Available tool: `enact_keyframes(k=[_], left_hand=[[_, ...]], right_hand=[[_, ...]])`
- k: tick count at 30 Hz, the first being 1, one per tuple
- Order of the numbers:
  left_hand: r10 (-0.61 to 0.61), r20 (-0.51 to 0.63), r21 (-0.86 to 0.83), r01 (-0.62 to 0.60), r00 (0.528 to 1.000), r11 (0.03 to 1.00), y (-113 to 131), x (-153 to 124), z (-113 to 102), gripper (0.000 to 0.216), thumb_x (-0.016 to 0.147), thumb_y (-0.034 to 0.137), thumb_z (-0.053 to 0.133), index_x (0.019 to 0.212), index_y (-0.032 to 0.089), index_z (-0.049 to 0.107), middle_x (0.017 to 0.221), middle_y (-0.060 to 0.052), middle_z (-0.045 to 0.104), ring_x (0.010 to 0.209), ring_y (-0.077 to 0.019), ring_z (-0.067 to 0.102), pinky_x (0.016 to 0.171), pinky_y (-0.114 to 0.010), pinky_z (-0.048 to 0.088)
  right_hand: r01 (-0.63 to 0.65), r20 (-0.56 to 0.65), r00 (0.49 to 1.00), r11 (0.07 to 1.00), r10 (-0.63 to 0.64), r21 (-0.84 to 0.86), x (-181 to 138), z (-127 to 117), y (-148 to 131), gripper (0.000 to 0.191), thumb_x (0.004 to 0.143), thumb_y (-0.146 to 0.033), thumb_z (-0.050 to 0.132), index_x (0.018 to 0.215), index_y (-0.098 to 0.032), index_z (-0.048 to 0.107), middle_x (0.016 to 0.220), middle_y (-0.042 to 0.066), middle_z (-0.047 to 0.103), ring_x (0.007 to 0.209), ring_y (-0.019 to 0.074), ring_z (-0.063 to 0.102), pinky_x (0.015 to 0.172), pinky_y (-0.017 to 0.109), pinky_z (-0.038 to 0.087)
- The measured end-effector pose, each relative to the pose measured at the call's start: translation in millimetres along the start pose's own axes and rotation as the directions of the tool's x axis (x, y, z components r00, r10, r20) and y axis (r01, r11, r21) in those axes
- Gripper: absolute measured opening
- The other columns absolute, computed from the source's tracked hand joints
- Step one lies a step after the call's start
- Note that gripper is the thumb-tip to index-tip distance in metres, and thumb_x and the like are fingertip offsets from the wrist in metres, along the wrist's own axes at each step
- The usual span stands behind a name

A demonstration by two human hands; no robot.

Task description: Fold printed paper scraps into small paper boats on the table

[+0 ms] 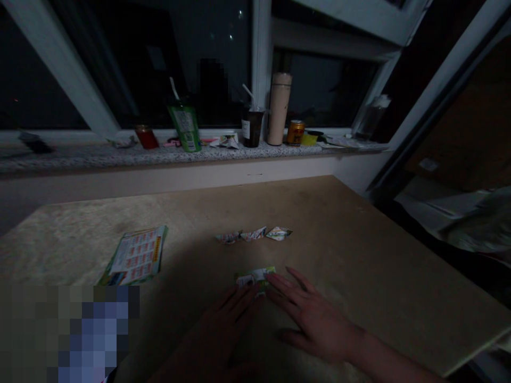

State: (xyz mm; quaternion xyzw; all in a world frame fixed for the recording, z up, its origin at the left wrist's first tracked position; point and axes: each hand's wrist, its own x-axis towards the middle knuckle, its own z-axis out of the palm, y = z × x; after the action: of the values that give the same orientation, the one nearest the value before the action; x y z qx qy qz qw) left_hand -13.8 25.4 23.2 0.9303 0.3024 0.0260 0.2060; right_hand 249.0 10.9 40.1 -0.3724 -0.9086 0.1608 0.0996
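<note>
My left hand (223, 324) and my right hand (309, 314) lie flat on a brown board table (359, 250), fingers stretched forward. Their fingertips press on a small folded piece of printed paper (254, 276) between them. Beyond it, in a row, lie three small folded paper pieces (254, 234). A stack of printed leaflets (138, 255) rests to the left.
A stone window sill (120, 155) at the back holds a green cup with a straw (184, 125), a dark cup (252, 126), a tall flask (279, 109), a gold can (296, 133) and a red jar (147, 136). The table's right edge drops off toward clutter (475, 223).
</note>
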Motion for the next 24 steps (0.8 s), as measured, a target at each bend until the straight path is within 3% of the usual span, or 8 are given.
enact_keyframes(k=[6, 13, 24], left_hand=[[0.017, -0.017, -0.012, -0.018, 1.0, 1.0, -1, 1, 0, 0.096, 0.081, 0.051, 0.064, 0.15, 0.029, 0.001, 0.156, -0.003, 0.011, 0.139, -0.0345, 0.016, 0.111, -0.051, 0.022], [0.016, -0.001, 0.003, -0.016, 1.0, 1.0, 2, 1, -4, 0.096, 0.081, 0.049, 0.064, 0.15, 0.027, 0.002, 0.156, -0.003, 0.009, 0.139, -0.0345, 0.015, 0.111, -0.051, 0.021], [0.004, 0.009, 0.038, -0.005, 1.0, 0.999, 5, 2, -6, 0.097, 0.08, 0.05, 0.067, 0.15, 0.026, 0.004, 0.155, -0.005, 0.011, 0.139, -0.0325, 0.017, 0.111, -0.049, 0.022]], right_hand=[[-0.006, 0.002, 1.0, 1.0, 0.006, 0.01, 2, 1, 1, 0.068, 0.089, -0.05, 0.051, 0.144, -0.017, 0.031, 0.143, 0.013, 0.042, 0.134, 0.0233, 0.034, 0.114, 0.048, 0.014], [-0.011, -0.041, 0.999, 1.0, 0.012, 0.021, 8, -1, 1, 0.056, 0.088, -0.047, 0.053, 0.136, -0.018, 0.044, 0.132, 0.012, 0.054, 0.128, 0.023, 0.042, 0.109, 0.045, 0.021], [-0.028, -0.15, 0.988, 1.0, 0.026, -0.013, 10, 10, -2, 0.046, 0.089, -0.04, 0.056, 0.128, -0.016, 0.052, 0.126, 0.011, 0.058, 0.12, 0.0228, 0.049, 0.104, 0.041, 0.032]])
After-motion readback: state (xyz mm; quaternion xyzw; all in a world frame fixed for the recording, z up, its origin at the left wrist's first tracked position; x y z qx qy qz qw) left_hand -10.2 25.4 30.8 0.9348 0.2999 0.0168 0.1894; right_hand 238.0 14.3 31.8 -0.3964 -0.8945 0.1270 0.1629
